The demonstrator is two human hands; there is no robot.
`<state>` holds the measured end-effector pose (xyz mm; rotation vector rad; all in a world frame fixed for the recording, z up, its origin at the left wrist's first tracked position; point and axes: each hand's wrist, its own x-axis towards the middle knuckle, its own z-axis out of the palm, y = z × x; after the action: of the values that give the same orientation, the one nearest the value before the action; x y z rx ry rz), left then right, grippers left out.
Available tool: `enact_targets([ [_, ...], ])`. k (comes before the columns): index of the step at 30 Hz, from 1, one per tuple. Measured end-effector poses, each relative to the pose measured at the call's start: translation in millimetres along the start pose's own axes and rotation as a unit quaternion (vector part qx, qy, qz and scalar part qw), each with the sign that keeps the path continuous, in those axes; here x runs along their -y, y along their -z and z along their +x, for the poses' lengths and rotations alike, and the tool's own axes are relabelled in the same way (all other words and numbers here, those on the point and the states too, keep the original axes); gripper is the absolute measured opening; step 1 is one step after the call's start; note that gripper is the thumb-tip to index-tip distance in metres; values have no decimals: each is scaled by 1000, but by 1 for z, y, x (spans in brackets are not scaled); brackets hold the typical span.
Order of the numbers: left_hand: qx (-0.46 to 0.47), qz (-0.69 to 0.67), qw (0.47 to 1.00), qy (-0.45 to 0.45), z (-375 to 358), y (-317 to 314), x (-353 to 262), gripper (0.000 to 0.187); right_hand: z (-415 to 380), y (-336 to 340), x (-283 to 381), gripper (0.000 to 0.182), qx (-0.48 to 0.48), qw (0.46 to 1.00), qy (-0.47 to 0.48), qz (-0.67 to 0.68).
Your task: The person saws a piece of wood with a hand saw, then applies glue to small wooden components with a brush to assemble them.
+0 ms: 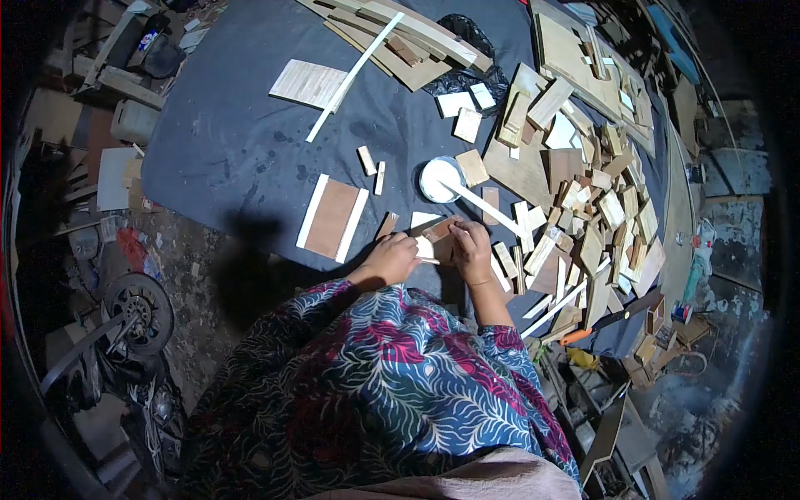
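At the near edge of the cloth-covered table, my left hand (395,257) has its fingers closed at the left end of a small brown wooden piece (442,247). My right hand (472,252) pinches the right side of that same piece. A pale round patch shows between the hands; what it is I cannot make out. Just beyond them stands a white tub (441,180) with a white stick (483,207) leaning out over its rim. A brown panel with two white edge strips (332,218) lies to the left of my hands.
Heaped wood offcuts (612,210) cover the right side. An orange-handled saw (612,320) lies at the lower right table edge. Long boards (400,46) and a slatted panel (307,82) lie at the far side. A wheel (137,312) is on the floor at left.
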<state>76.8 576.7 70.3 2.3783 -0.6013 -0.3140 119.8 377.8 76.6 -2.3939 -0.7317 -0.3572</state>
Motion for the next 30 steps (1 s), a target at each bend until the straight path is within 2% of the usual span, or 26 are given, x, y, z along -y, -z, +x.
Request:
enact_targets([
  [3, 16, 1, 1000, 10, 0, 0, 0, 21, -4, -1, 2, 30, -14, 999, -20, 42],
  [4, 13, 0, 1000, 8, 0, 0, 0, 22, -11, -9, -3, 26, -29, 984, -112, 138],
  [5, 9, -1, 1000, 7, 0, -1, 0, 22, -12, -12, -3, 21, -43, 951, -202, 231],
  [6, 10, -1, 1000, 7, 0, -2, 1, 22, -15, -15, 0, 14, -80, 879, -294, 365],
  [7, 8, -1, 1000, 6, 0, -2, 1, 22, -16, -14, -2, 14, -80, 879, -295, 365],
  [9, 7, -1, 1000, 4, 0, -2, 1, 23, -18, -10, -6, 13, -29, 787, -420, 451],
  [10, 4, -1, 1000, 6, 0, -2, 1, 23, -19, -11, -7, 14, -48, 755, -424, 498],
  [11, 2, -2, 1000, 8, 0, -2, 0, 23, -17, -9, -4, 14, -49, 755, -425, 498],
  [13, 5, -3, 1000, 8, 0, -2, 1, 23, -13, -5, 1, 14, -66, 694, -427, 576],
  [16, 10, -6, 1000, 12, 0, -2, 0, 23, -14, -3, -1, 13, -50, 664, -438, 603],
  [22, 2, -11, 1000, 9, 0, -3, 1, 22, -14, -3, 0, 13, -66, 633, -439, 634],
  [30, -4, -4, 1000, 2, -1, -5, 2, 22, -8, 2, 8, 8, -81, 629, -447, 631],
])
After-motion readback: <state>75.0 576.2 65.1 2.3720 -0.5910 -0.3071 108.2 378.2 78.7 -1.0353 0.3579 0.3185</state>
